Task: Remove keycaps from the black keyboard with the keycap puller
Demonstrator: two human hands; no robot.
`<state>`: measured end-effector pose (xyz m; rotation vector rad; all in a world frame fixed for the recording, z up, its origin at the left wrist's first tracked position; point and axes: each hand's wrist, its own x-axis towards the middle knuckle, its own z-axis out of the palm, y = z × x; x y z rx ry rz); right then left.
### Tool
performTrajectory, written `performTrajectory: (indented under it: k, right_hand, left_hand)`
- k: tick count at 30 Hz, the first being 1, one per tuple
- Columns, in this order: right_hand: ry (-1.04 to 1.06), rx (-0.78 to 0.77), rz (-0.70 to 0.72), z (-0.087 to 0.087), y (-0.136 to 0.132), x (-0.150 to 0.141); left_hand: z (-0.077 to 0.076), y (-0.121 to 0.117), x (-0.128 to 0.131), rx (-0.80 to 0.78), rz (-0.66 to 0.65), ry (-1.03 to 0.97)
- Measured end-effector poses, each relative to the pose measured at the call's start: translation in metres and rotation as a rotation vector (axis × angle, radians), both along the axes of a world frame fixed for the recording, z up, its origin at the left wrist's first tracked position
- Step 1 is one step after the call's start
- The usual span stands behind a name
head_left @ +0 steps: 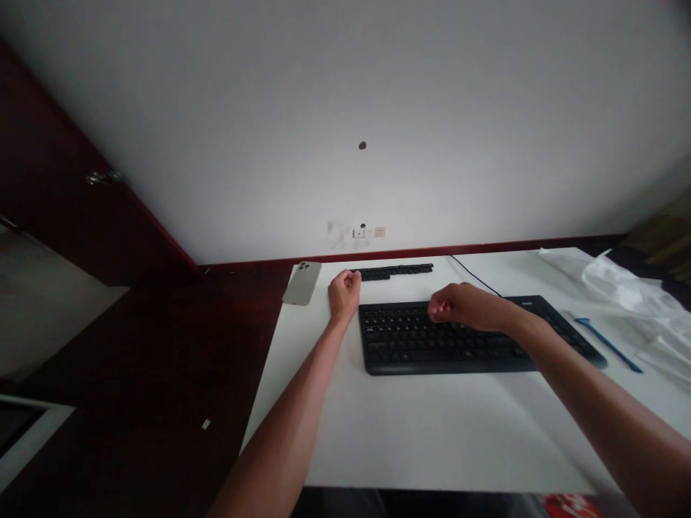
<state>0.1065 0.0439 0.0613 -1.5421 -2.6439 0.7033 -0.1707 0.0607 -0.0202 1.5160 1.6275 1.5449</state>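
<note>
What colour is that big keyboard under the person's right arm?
The keyboard is black, with pale markings on some keys; the head view shows it.

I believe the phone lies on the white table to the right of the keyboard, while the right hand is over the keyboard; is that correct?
Not quite: the head view shows the phone left of the keyboard. It does lie on the white table, and the right hand is over the keyboard.

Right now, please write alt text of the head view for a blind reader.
A person's curled right hand is over a black keyboard on a white table; the curled left hand is beside rows of apparent black keycaps. A phone lies farther left, a blue tool right of the keyboard.
</note>
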Motion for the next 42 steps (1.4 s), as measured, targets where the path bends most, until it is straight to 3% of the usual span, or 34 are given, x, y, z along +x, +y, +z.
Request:
performTrajectory:
  k: [4,8,12,19,28,42]
  right_hand:
    - [0.027,0.086,-0.123,-0.010,0.036,0.001]
    - [-0.001,0.015,-0.144,-0.025,0.073,-0.006]
    - [0.022,0.006,-0.176,-0.033,0.089,-0.008]
    - [-0.085,0.105,-0.245,-0.036,0.075,0.005]
    - [-0.060,0.219,-0.375,-0.046,0.071,-0.025]
    - [0.119,0.234,-0.138,-0.043,0.061,-0.033]
  left_hand:
    - [0.000,0.000,-0.001,0.006,-0.002,0.002]
    - [-0.002,0.001,-0.002,0.000,-0.008,0.006]
    - [-0.003,0.002,-0.002,0.005,-0.011,0.001]
    - [-0.003,0.001,-0.001,0.002,-0.009,0.011]
    - [-0.003,0.001,-0.002,0.012,-0.015,0.005]
    - [-0.002,0.000,-0.001,-0.001,-0.012,-0.002]
